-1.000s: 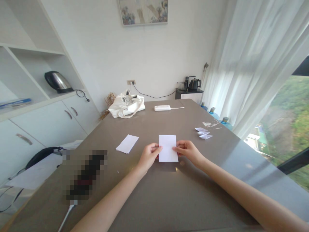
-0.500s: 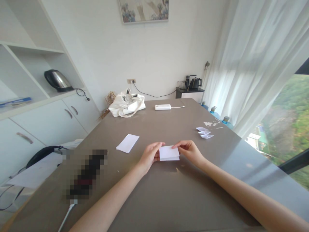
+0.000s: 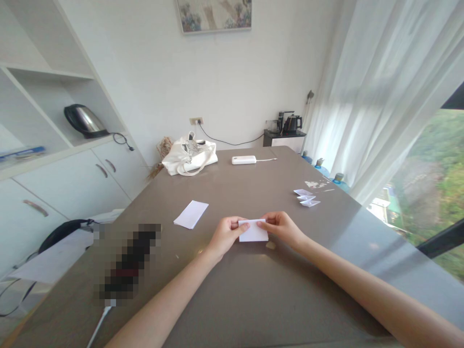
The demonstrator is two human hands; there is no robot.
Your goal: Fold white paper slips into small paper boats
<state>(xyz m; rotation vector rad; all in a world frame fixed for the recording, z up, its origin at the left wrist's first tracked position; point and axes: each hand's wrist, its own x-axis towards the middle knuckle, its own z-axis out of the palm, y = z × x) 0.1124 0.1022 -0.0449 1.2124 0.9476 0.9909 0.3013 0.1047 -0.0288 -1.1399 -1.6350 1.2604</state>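
The folded paper [image 3: 253,234] partly hides the left fingers [image 3: 234,220] and right fingers [image 3: 272,216]; left of it, a dark object [image 3: 128,263] is pixelated; beyond it, a framed painting [image 3: 215,17] is cropped.

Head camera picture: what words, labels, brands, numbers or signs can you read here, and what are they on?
No text can be read.
Folded paper: no writing visible.
Paper stack: no writing visible.
White device with a cable: any marking is too small.
Dark object: pixelated, unreadable.
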